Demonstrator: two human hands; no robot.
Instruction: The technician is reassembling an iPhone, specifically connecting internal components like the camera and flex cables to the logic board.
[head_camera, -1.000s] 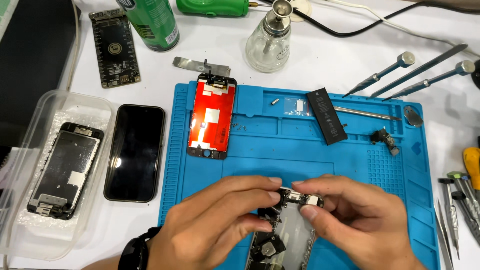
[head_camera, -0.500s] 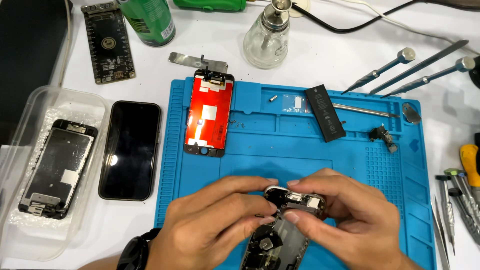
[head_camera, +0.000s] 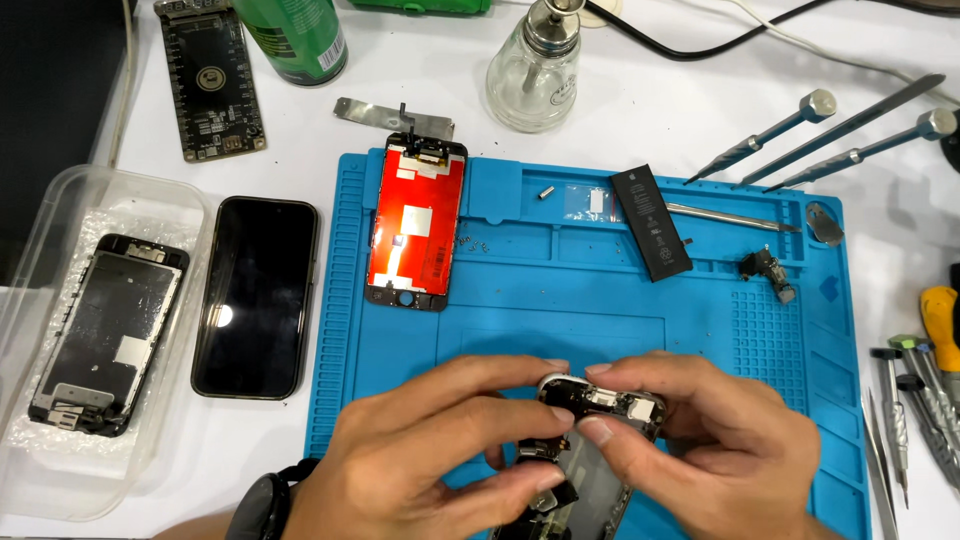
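Observation:
Both of my hands hold an opened phone body (head_camera: 590, 440) over the near edge of a blue repair mat (head_camera: 520, 290). My left hand (head_camera: 440, 450) grips its left side, with a dark watch on that wrist. My right hand (head_camera: 700, 450) grips its top right end, thumb and forefinger pinched at the upper edge. The phone's inner parts face up and are partly hidden by my fingers. A detached screen with a red back (head_camera: 415, 225) lies on the mat's upper left. A black battery (head_camera: 650, 222) lies on the mat's upper right.
A dark phone (head_camera: 255, 295) lies left of the mat, beside a clear plastic tray (head_camera: 30, 300) holding another screen assembly (head_camera: 105, 335). A green can (head_camera: 295, 35), circuit board (head_camera: 210, 85) and glass bottle (head_camera: 535, 65) stand at the back. Screwdrivers (head_camera: 800, 125) and tweezers (head_camera: 900, 440) lie at right.
The hands have stayed on the phone body, with the fingers shifting slightly at its top end. The view has moved a little.

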